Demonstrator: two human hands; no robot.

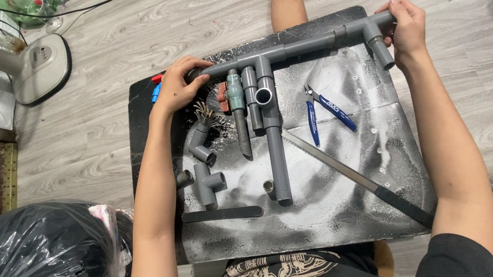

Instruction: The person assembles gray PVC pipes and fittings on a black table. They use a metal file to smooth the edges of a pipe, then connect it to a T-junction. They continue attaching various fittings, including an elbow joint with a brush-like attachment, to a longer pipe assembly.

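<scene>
While both forearms are stretched forward over the board, a grey pipe assembly [304, 41] is gripped at each end: the left hand [178, 87] is closed around its left end, the right hand [407, 26] around the tee fitting at the far right. The assembly is laid across the far edge of a black, paint-speckled work board [337, 195] (set on pale wood flooring [110, 113]). Blue-handled pliers [321, 109], loose grey fittings [203, 182] and a long flat blade [357, 176] are kept on it.
</scene>
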